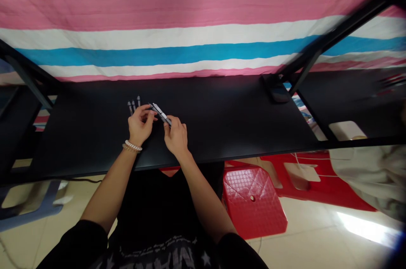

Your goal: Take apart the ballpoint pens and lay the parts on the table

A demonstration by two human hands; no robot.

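Note:
My right hand [176,135] is closed on the lower ends of a white pen [160,111] and a dark pen [162,117]. The two pens lie side by side, slanting up to the left above the black table. At their upper end, my left hand [140,125] has its thumb and fingers bent around the dark pen's tip; the exact contact is small and partly hidden. Just beyond my left hand, several pens [133,104] rest on the table, their lower parts covered by that hand. Two coiled bands [132,146] circle my left wrist.
The black table [222,121] runs across in front of me, against a striped cloth [190,6]. A dark, phone-like object [279,93] lies by the right metal frame. A red stool [253,201] stands below the table, and another person's light clothing [374,176] shows at right.

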